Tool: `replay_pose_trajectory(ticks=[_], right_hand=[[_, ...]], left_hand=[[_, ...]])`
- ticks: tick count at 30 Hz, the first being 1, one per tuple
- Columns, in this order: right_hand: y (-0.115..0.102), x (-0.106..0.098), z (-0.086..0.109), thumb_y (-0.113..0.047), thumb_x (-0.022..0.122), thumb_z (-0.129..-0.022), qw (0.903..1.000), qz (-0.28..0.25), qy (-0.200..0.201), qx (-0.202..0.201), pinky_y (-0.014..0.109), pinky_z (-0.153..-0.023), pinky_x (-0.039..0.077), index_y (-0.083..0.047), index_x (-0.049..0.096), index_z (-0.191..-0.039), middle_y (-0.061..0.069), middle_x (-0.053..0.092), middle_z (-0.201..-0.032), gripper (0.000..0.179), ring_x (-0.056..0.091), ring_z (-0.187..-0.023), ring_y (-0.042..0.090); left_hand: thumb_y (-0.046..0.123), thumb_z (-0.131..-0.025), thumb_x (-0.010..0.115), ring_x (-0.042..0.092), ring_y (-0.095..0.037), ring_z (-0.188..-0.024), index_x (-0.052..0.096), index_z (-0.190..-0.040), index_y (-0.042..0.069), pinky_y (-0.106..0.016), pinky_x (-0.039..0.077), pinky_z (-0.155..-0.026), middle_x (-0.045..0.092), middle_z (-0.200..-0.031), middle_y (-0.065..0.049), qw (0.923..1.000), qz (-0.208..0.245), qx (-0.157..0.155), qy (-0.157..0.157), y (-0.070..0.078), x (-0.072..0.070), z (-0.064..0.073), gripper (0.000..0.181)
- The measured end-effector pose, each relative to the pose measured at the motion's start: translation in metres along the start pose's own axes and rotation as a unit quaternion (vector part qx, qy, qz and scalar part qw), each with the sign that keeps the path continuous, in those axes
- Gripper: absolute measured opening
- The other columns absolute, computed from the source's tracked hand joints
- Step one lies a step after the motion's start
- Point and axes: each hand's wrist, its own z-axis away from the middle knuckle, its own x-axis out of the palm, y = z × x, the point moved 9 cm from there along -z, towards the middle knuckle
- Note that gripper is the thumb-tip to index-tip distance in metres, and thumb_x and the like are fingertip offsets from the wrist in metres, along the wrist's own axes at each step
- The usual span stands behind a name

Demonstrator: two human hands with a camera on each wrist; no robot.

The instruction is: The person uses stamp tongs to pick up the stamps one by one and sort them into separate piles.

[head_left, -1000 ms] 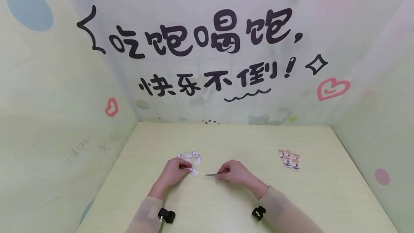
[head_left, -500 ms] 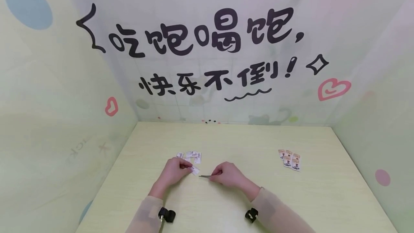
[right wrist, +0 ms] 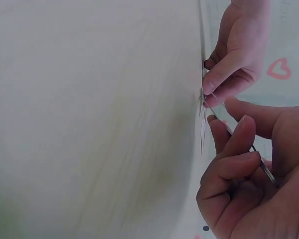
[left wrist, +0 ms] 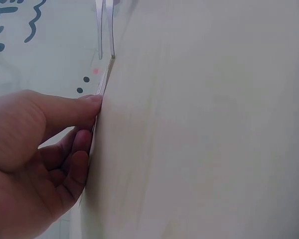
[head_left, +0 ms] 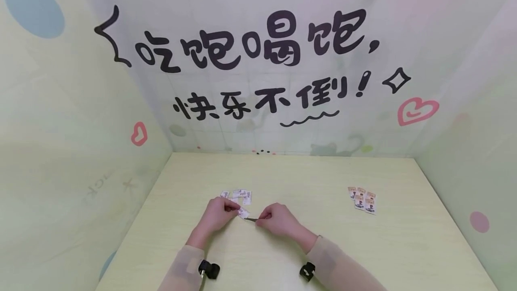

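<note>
First, check your left hand [head_left: 220,214], at 9 o'clock from the small printed card [head_left: 243,213] that it grips. Your thumb and bent fingers pinch this card along its left side, leaving its right corner exposed. Whether it lies flat on the table [head_left: 258,255] or is slightly lifted cannot be told. Hold that side firmly so that the thin piece cannot swing or buckle. The left-hand pile [head_left: 247,196] of similar cards lies just beyond, at 11 to 12 o'clock; do not let your knuckles push it.

Next, examine the tweezers [head_left: 251,219], at 4 o'clock from the gripped card. In the left wrist view their tips stand apart, one of them at the card's free corner; contact cannot be confirmed. Align the tips so that one passes on each face of the card before you squeeze; a tip that butts against the edge is likely to crease it. Squeeze lightly.

Your right hand [head_left: 278,219], at 3 to 4 o'clock, grasps the tweezers between thumb and fingers, the shaft running back toward the palm. Steady it low. The orange-topped cards [head_left: 359,201] lie well apart, just short of 3 o'clock; leave them undisturbed.
</note>
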Motion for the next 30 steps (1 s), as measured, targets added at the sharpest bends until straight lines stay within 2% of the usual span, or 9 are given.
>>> replay_pose_trajectory(ticks=[9,13,17,21,23,27,30], right_hand=[[-0.004,0.008,-0.003,-0.016,0.079,-0.095,1.0,-0.003,0.008,0.003,0.03,-0.067,0.05,-0.011,0.077,-0.088,-0.007,0.067,-0.079,0.01,0.059,-0.071,0.011],[-0.002,0.008,-0.002,-0.018,0.079,-0.096,1.0,-0.003,0.006,0.004,0.031,-0.069,0.05,-0.013,0.076,-0.087,-0.007,0.066,-0.08,0.01,0.059,-0.073,0.011],[0.004,0.001,0.0,-0.02,0.077,-0.098,0.9998,-0.005,-0.013,-0.012,0.031,-0.072,0.05,-0.016,0.076,-0.09,-0.008,0.067,-0.081,0.009,0.06,-0.074,0.011],[0.014,-0.016,0.006,-0.018,0.077,-0.099,0.9987,-0.001,-0.039,-0.034,0.029,-0.07,0.049,-0.015,0.076,-0.091,-0.008,0.067,-0.08,0.008,0.059,-0.074,0.011],[0.021,-0.029,0.011,-0.016,0.077,-0.098,0.9981,0.007,-0.048,-0.039,0.028,-0.069,0.047,-0.014,0.076,-0.09,-0.008,0.067,-0.079,0.009,0.058,-0.073,0.011],[0.034,-0.058,0.022,-0.013,0.079,-0.097,0.9964,0.026,-0.067,-0.044,0.029,-0.068,0.046,-0.013,0.076,-0.089,-0.007,0.066,-0.078,0.008,0.057,-0.072,0.012],[0.041,-0.077,0.029,-0.014,0.079,-0.097,0.9938,0.048,-0.086,-0.051,0.03,-0.069,0.047,-0.014,0.077,-0.089,-0.007,0.066,-0.077,0.008,0.057,-0.072,0.012]], left_hand=[[-0.001,-0.09,0.083,0.062,-0.012,-0.08,0.084,-0.095,0.01,-0.035,0.055,-0.074,0.073,-0.087,0.002,0.9999,-0.003,-0.005,0.008,0.0,-0.002,0.004,0.011],[0.001,-0.09,0.083,0.06,-0.012,-0.08,0.083,-0.097,0.01,-0.033,0.053,-0.074,0.072,-0.087,0.005,0.9997,-0.019,0.007,0.012,0.007,0.0,0.005,0.012],[0.004,-0.09,0.084,0.058,-0.012,-0.079,0.083,-0.099,0.013,-0.033,0.051,-0.073,0.07,-0.087,0.007,0.9991,-0.026,0.021,0.027,0.022,0.0,0.008,0.012],[0.001,-0.089,0.084,0.06,-0.013,-0.084,0.083,-0.096,0.015,-0.036,0.052,-0.076,0.071,-0.092,0.006,0.9959,-0.033,0.059,0.06,0.043,-0.004,0.01,0.016],[0.0,-0.088,0.084,0.062,-0.015,-0.087,0.082,-0.096,0.014,-0.037,0.054,-0.079,0.071,-0.095,0.006,0.9931,-0.044,0.091,0.059,0.056,-0.001,0.009,0.017],[0.001,-0.09,0.084,0.063,-0.015,-0.089,0.082,-0.099,0.013,-0.036,0.055,-0.082,0.07,-0.097,0.005,0.9867,-0.07,0.145,0.02,0.077,0.016,0.006,0.015],[0.005,-0.091,0.083,0.063,-0.014,-0.09,0.082,-0.101,0.014,-0.034,0.056,-0.082,0.07,-0.097,0.006,0.9817,-0.088,0.168,-0.015,0.09,0.032,0.004,0.014]])
